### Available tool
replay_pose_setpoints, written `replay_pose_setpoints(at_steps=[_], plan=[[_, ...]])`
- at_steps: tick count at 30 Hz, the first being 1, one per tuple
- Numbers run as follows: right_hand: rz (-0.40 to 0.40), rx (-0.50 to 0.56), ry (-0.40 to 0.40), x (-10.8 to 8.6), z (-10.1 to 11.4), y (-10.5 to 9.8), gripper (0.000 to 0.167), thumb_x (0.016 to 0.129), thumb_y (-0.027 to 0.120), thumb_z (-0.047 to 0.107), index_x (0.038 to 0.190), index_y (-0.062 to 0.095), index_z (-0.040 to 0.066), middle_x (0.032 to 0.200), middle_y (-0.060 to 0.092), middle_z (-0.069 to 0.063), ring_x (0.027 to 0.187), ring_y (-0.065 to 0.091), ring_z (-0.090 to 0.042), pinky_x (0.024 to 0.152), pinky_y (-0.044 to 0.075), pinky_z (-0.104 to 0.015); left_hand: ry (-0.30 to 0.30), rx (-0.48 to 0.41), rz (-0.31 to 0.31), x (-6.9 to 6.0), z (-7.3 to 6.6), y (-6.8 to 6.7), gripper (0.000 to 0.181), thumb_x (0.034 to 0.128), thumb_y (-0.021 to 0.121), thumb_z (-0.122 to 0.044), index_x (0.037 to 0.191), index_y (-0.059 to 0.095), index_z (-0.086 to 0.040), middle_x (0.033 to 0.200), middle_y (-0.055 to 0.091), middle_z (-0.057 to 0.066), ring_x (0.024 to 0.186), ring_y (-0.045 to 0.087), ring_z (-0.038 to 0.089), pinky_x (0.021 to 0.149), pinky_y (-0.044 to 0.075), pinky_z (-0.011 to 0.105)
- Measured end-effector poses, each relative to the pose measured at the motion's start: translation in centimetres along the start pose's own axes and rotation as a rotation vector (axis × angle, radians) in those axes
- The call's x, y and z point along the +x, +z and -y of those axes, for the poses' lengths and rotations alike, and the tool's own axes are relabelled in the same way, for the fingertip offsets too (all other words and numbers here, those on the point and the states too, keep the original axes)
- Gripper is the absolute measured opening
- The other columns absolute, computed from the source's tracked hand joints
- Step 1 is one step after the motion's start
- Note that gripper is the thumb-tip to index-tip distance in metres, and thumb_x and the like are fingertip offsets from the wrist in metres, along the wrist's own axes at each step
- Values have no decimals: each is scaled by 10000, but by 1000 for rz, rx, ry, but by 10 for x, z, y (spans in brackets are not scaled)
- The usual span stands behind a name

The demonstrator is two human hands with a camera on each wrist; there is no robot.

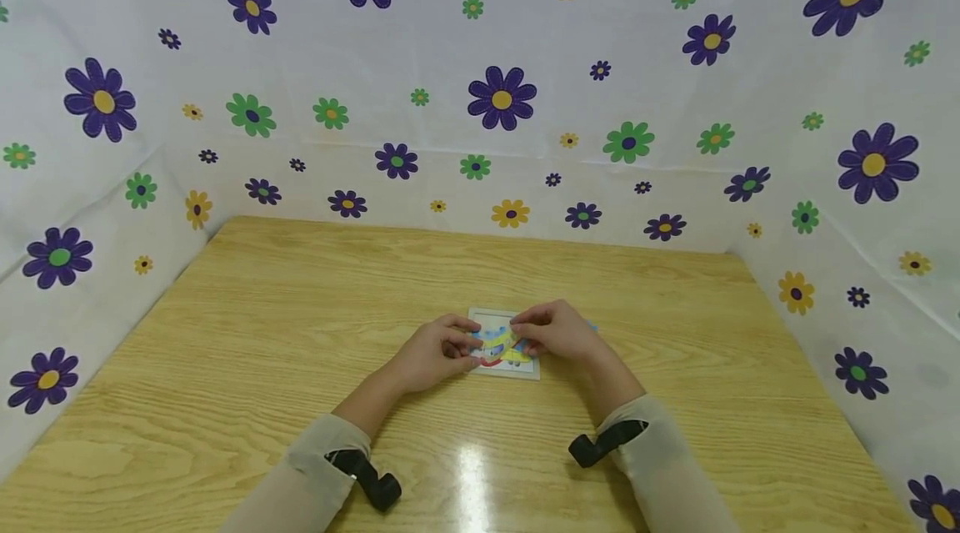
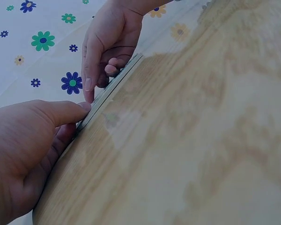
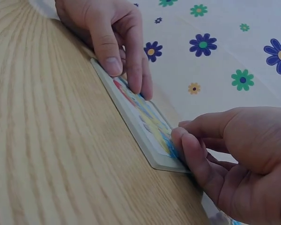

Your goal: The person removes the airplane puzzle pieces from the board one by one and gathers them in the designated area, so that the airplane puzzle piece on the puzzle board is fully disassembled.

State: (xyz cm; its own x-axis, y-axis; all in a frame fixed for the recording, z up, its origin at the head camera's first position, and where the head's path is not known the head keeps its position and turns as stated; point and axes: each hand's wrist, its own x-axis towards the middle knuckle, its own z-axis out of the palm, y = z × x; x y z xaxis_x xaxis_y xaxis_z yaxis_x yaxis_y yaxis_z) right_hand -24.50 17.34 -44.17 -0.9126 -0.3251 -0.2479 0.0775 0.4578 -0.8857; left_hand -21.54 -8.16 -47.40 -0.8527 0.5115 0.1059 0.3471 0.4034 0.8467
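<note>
A small picture puzzle board (image 1: pixel 525 374) with a pale raised frame lies flat on the table, its picture yellow, blue and red. At its left side my left hand (image 1: pixel 435 354) rests thumb and fingers on the board. My right hand (image 1: pixel 558 331) is over the right part, with curled fingers and thumb pinching what looks like a yellow puzzle piece (image 1: pixel 506 339). In the right wrist view the tips of the right hand (image 3: pixel 225 159) come together by the board's edge, and they hide most of what lies between them. The left wrist view shows the board (image 2: pixel 117 86) edge-on.
Just behind my right hand, a small blue bit (image 1: pixel 593 327) shows on the wooden table (image 1: pixel 337 283). White cloth (image 1: pixel 420 32) with printed flowers stands round the back and sides of the table. Each sleeved wrist carries a black strap (image 1: pixel 367 479).
</note>
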Motion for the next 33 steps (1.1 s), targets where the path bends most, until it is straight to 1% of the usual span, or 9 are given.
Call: replay_pose_setpoints(at_steps=[6,8,13,16,21,23,26,30,33], plan=[[-46,-142,-50,-4,8,7,192,957,675,124,1078,753,-2,791,708,-66,582,601,-102,575,534,-236,-3,-10,-2,-1,0,0,248,921,735,-157,1144,750,-51,1362,575,56,949,624,133,792,524,218],[-57,-176,-69,-4,9,9,179,959,668,112,1070,750,-3,789,706,-66,583,599,-105,572,532,-242,-5,-13,-6,-2,-1,0,248,919,736,-157,1145,750,-55,1362,575,51,948,625,132,791,523,218],[-86,-239,-76,-3,10,11,138,957,674,123,1029,746,30,777,665,-53,598,574,-117,572,503,-243,-6,-17,-8,-1,-1,0,250,919,736,-150,1147,749,-51,1364,574,54,942,627,129,788,523,214],[-116,-310,-97,-2,10,11,116,948,689,148,998,753,65,825,669,-47,669,558,-132,625,473,-255,-6,-20,-3,-1,-2,0,250,921,734,-149,1149,748,-48,1369,570,57,943,631,127,793,524,211],[-170,-395,-139,-3,10,10,81,930,713,153,955,768,98,1041,616,-98,802,518,-193,715,436,-311,-11,-20,-2,0,-4,-1,249,923,730,-147,1150,746,-46,1374,565,56,947,632,123,802,524,209],[-179,-410,-152,-4,9,10,69,926,719,150,946,770,108,1075,588,-107,812,509,-200,726,436,-321,-12,-16,-3,0,-4,-1,246,921,732,-142,1147,748,-45,1372,568,55,946,628,122,798,522,209],[-188,-403,-161,-4,8,9,60,926,723,158,956,753,115,1071,620,-92,794,532,-192,714,455,-310,-17,-14,-3,0,-4,0,241,918,735,-137,1141,751,-48,1370,571,52,948,623,123,793,520,211],[-207,-352,-156,-4,9,4,122,942,703,158,1052,696,106,1035,647,-79,793,568,-188,686,473,-284,-19,-17,-7,0,-5,0,236,913,740,-138,1130,756,-48,1361,578,56,947,619,123,789,518,216],[-193,-315,-144,-5,10,-1,177,960,676,144,1131,680,100,1017,645,-87,793,586,-196,665,493,-274,-19,-18,-6,0,-5,0,237,910,744,-142,1126,758,-44,1355,581,64,935,619,122,781,516,215]])
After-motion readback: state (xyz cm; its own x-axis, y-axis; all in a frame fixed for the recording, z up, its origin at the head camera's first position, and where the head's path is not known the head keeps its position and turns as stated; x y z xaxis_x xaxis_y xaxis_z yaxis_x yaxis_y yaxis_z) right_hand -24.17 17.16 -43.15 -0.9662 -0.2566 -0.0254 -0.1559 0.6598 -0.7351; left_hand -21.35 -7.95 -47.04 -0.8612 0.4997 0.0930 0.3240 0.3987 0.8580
